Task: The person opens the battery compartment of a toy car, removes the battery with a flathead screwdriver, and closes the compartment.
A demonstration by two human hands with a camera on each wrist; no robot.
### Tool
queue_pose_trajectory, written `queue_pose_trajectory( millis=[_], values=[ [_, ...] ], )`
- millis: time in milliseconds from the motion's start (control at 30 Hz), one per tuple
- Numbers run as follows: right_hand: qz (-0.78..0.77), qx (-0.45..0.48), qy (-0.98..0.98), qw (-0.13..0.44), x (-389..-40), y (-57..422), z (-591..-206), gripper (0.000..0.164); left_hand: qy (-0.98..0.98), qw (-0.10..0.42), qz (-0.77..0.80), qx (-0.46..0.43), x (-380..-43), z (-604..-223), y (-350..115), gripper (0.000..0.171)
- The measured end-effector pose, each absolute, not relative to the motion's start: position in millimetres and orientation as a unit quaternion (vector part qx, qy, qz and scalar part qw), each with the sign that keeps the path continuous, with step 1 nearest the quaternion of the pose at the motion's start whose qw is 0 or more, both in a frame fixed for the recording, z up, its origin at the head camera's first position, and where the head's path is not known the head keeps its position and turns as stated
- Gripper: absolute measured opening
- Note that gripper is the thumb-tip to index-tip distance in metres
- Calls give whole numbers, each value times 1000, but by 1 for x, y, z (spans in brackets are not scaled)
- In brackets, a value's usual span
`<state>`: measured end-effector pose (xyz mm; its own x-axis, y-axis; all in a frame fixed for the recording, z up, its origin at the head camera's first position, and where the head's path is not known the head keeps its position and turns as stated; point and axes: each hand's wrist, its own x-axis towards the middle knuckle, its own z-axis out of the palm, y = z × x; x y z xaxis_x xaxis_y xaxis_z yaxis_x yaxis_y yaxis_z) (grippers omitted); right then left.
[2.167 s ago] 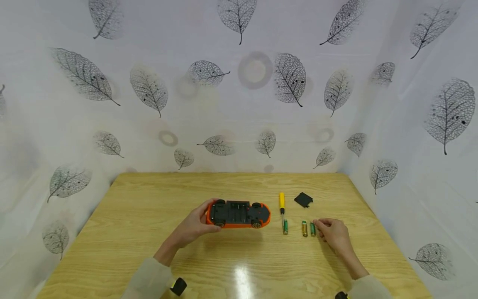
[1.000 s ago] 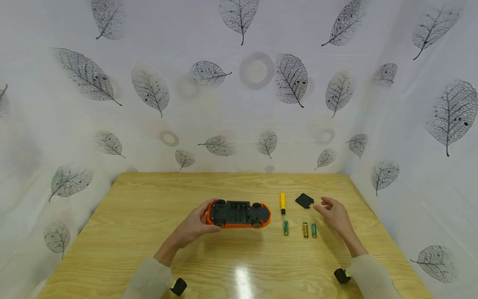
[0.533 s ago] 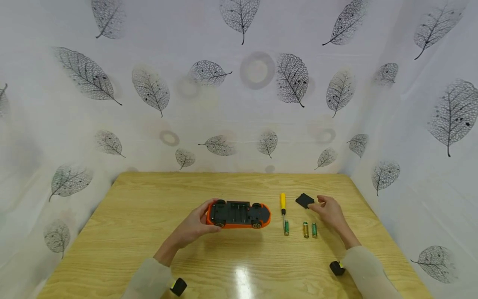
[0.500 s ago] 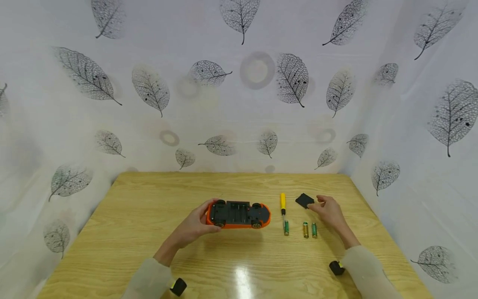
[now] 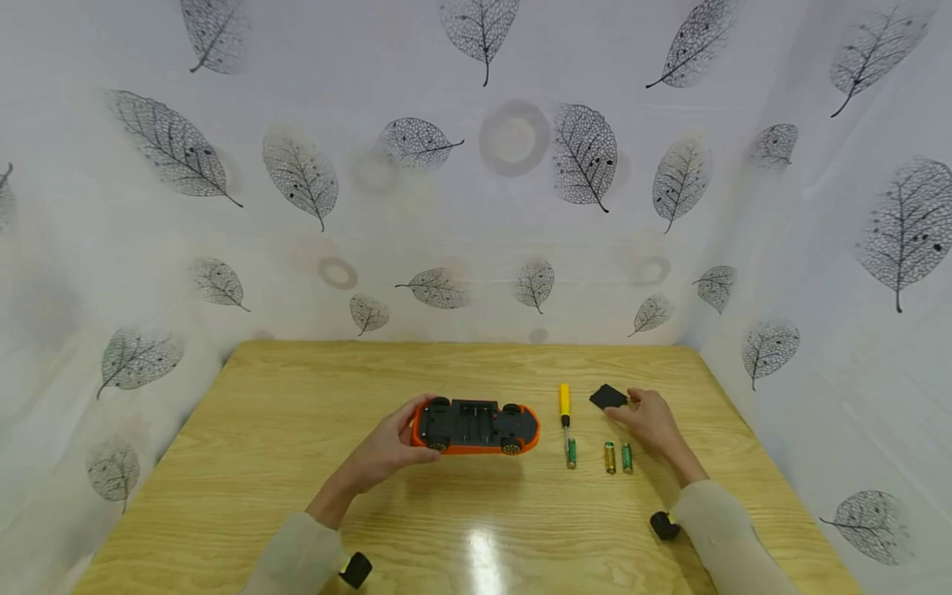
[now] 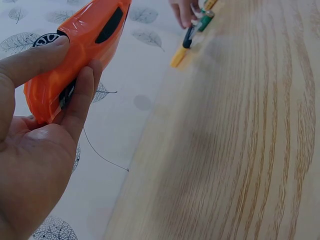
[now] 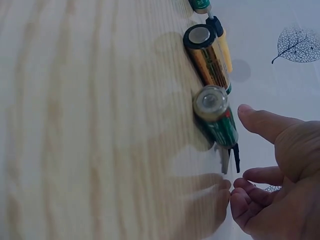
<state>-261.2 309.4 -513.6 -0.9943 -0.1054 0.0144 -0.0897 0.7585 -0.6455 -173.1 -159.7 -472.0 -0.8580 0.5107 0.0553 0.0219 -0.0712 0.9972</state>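
Note:
An orange toy car [image 5: 521, 445] is held upside down above the table by my left hand [image 5: 381, 450], thumb and fingers gripping its left end. Its black underside faces up, with a battery compartment [image 5: 474, 423] uncovered in the middle. In the left wrist view, the car's orange body [image 6: 87, 45] sits between thumb and fingers. To the right, a black battery cover [image 5: 606, 397] lies on the table. My right hand [image 5: 654, 421] reaches its right corner, thumb at the near edge, other fingers bent beside it. The right wrist view shows thumb and fingers spread apart.
A yellow-handled screwdriver [image 5: 564, 403] lies between car and cover, its tip beside a green battery [image 5: 571, 454]. A gold battery [image 5: 610, 457] and another green battery [image 5: 627, 458] lie near the right hand. A leaf-patterned curtain [image 5: 476, 215] rises behind the wooden table [image 5: 297, 388].
My right hand has left the rightmost green battery, moved away from me, then left to the battery cover's corner. The left hand keeps holding the car in the same place.

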Motion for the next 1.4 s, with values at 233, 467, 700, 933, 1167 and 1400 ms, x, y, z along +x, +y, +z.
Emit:
queue_pose_trajectory(
  millis=[233, 467, 700, 933, 1167, 1400],
  values=[
    [-308, -55, 950, 10, -267, 309, -518, 83, 653, 177, 707, 205, -174, -473, -159, 90],
    [-286, -77, 955, -17, -270, 308, -518, 75, 651, 180, 708, 207, -174, -472, -158, 88],
    [-277, -99, 955, -41, -270, 305, -514, 49, 657, 178, 704, 203, -175, -472, -158, 88],
    [-279, -96, 955, -12, -268, 305, -510, 65, 657, 178, 703, 203, -175, -472, -158, 88],
    [-290, -81, 954, 0, -266, 306, -509, 67, 656, 181, 705, 198, -174, -472, -157, 88],
    [-297, -61, 953, 1, -264, 309, -505, 71, 658, 181, 705, 196, -174, -473, -158, 88]
  ],
)
